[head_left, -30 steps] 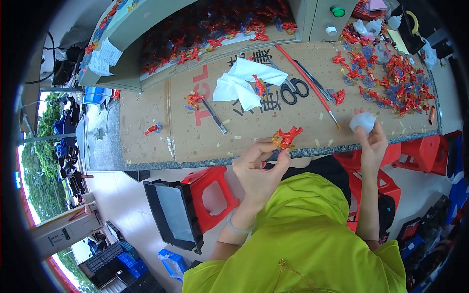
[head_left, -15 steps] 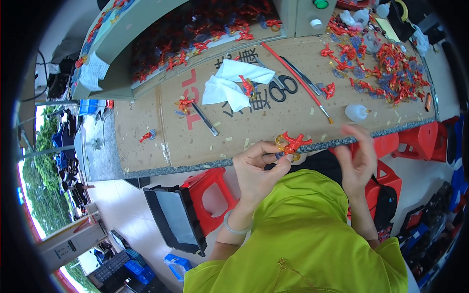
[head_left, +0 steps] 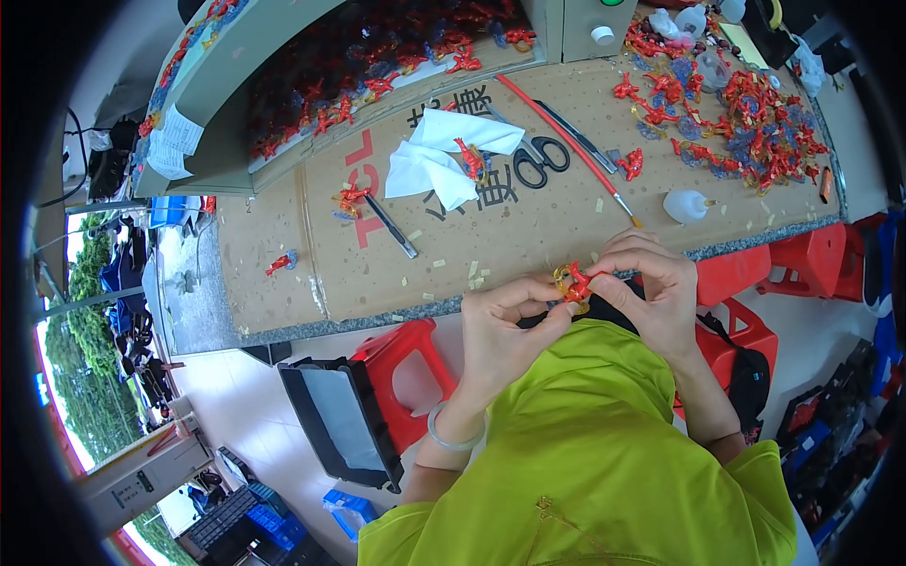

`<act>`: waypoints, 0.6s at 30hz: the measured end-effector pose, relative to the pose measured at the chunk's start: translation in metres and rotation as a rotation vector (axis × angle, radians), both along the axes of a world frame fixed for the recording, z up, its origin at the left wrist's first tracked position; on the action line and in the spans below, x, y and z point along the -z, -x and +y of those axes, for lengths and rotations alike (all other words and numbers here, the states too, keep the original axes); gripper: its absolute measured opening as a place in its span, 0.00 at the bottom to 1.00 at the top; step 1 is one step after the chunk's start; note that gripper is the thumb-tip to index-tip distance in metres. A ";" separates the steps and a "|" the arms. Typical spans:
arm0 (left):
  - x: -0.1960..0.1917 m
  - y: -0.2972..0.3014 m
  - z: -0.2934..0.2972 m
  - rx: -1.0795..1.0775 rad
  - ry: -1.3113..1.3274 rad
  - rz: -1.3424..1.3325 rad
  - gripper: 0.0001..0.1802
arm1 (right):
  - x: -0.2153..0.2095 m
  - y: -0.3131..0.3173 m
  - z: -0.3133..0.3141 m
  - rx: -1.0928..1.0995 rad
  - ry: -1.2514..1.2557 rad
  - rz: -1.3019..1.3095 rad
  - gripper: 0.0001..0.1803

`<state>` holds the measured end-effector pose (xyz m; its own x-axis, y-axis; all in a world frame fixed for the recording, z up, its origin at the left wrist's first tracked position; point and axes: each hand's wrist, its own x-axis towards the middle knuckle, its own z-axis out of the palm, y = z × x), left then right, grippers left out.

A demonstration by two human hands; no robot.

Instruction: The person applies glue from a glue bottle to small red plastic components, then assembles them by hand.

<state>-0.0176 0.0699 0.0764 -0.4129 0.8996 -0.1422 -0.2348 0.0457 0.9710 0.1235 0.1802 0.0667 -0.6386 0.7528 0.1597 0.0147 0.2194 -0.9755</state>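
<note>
Right hand (head_left: 661,288) has come back from the small white bottle (head_left: 686,206) to join left hand (head_left: 505,325), both now pinching a red figurine (head_left: 576,281) over the cardboard-covered bench (head_left: 528,236) edge

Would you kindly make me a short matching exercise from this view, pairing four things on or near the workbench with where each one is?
Things:
1. small red figure
2. black scissors
3. white squeeze bottle
4. white cloth

Places:
A. lying on the cardboard, under another red piece
B. standing near the bench's front edge, beyond the right hand
C. held between both hands, the left hand included
D. beside the long red stick

Pairs: 1-C, 2-D, 3-B, 4-A
</note>
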 end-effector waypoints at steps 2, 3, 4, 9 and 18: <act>-0.002 0.001 0.003 0.014 -0.002 0.013 0.07 | 0.000 0.000 0.001 0.014 -0.032 -0.006 0.05; -0.003 0.001 0.004 0.028 -0.005 0.027 0.06 | 0.000 0.000 0.002 0.016 -0.034 -0.006 0.05; -0.003 0.001 0.004 0.028 -0.005 0.028 0.06 | 0.000 0.000 0.002 0.018 -0.026 0.001 0.05; -0.002 -0.001 0.006 0.026 0.000 0.035 0.06 | 0.000 -0.001 0.005 0.025 -0.040 0.014 0.05; 0.004 0.000 0.006 0.028 0.009 -0.083 0.07 | -0.003 0.002 0.005 0.041 -0.060 -0.024 0.04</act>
<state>-0.0177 0.0763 0.0727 -0.3744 0.9091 -0.1828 -0.3133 0.0615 0.9476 0.1217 0.1855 0.0696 -0.6116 0.7679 0.1906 0.0483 0.2767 -0.9598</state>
